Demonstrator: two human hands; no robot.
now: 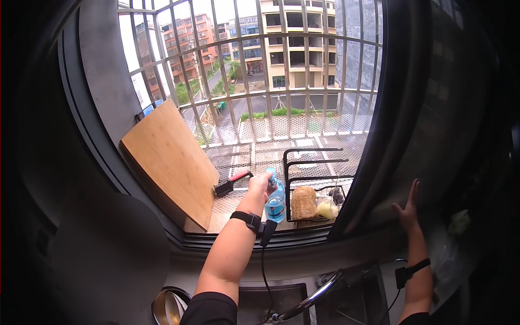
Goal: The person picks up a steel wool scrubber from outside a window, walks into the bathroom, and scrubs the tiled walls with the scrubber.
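My left hand (260, 183) reaches out through the open window, its fingers wrapped round the upper part of a clear bottle of blue liquid (275, 206). The bottle stands nearly upright just inside the window bars, beside a black wire rack (288, 184). Left of this hand lies a brush with a red and black handle (238, 176), its dark head against a wooden cutting board (170, 157). Over on the right, my right hand (407, 208) is raised with fingers stretched out near the dark window pane (433, 135); whether it touches the pane is unclear.
The rack holds a tan fibrous scrubber (304, 203) and a pale yellowish item (326, 208). Metal bars (249, 92) close off the outside. Below the sill are a dark sink (346, 298), a curved chrome faucet (314, 299) and a round pan (170, 304).
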